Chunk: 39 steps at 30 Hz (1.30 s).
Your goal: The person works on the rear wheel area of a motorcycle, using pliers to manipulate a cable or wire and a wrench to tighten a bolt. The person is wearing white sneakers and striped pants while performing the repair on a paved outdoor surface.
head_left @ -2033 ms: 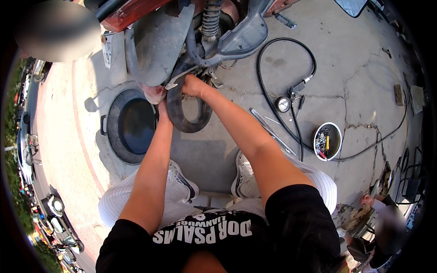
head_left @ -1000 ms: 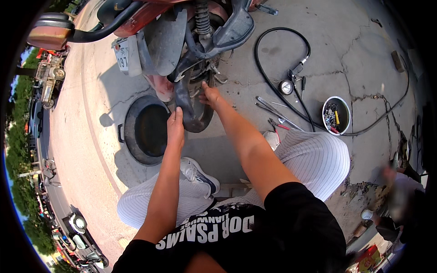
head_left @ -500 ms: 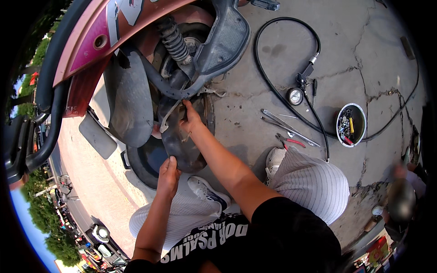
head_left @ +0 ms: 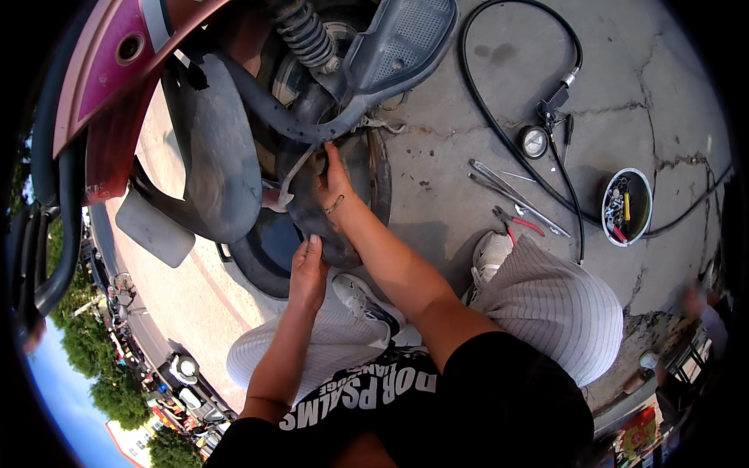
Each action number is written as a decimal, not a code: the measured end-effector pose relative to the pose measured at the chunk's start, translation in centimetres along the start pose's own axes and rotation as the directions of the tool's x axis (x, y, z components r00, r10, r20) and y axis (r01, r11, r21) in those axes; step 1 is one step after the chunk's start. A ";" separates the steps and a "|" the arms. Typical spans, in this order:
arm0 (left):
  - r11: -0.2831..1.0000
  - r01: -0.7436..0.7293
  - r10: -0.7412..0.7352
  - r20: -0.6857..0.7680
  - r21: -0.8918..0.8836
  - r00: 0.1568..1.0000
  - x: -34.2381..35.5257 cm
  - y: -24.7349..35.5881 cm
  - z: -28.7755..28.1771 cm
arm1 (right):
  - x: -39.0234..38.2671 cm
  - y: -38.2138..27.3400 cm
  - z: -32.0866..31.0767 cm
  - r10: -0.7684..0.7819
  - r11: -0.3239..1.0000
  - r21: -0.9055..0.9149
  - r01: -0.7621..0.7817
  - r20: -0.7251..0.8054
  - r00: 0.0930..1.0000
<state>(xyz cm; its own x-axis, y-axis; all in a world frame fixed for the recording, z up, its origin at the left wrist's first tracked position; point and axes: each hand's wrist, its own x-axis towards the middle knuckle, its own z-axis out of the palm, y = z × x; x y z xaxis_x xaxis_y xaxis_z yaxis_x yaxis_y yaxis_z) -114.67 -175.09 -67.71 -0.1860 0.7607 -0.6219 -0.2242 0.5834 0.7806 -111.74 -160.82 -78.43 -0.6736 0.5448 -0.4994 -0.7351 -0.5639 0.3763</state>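
Note:
A black rubber inner tube (head_left: 303, 199) hangs in a curve beside the rear wheel of a reddish scooter (head_left: 101, 86). My left hand (head_left: 309, 273) grips its lower end, thumb on top. Higher up, my right hand (head_left: 335, 187) is closed around the tube's right side, its fingers partly hidden. A dark basin (head_left: 253, 273) with a handle lies beneath the tube, to the left. Above my right hand are the scooter's curved black frame bar (head_left: 277, 121) and coil shock absorber (head_left: 307, 35).
On the concrete to the right lie an air hose (head_left: 477, 101) with a round gauge (head_left: 534, 142), metal levers (head_left: 519, 199) and red-handled pliers (head_left: 521, 226). A white-rimmed bucket (head_left: 646, 199) holds small parts. A black mudguard (head_left: 222, 156) hangs at the left. A person (head_left: 706, 312) is at the far right.
My view has shifted, so the ground tools appear farther right and higher. Both hands keep their grip on the inner tube, with little visible movement along it.

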 end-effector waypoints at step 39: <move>0.978 -0.120 0.135 -0.083 0.169 0.987 2.2 -0.6 -0.9 | 2.0 -2.8 -2.4 -0.143 0.974 -0.165 0.154 0.076 0.987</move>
<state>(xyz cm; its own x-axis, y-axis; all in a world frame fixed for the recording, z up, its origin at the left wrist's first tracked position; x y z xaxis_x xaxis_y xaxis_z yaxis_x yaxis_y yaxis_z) -115.77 -174.00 -69.64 -0.2936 0.8061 -0.5138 -0.0356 0.5279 0.8486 -110.82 -159.61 -82.32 -0.5653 0.6657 -0.4872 -0.8073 -0.5679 0.1607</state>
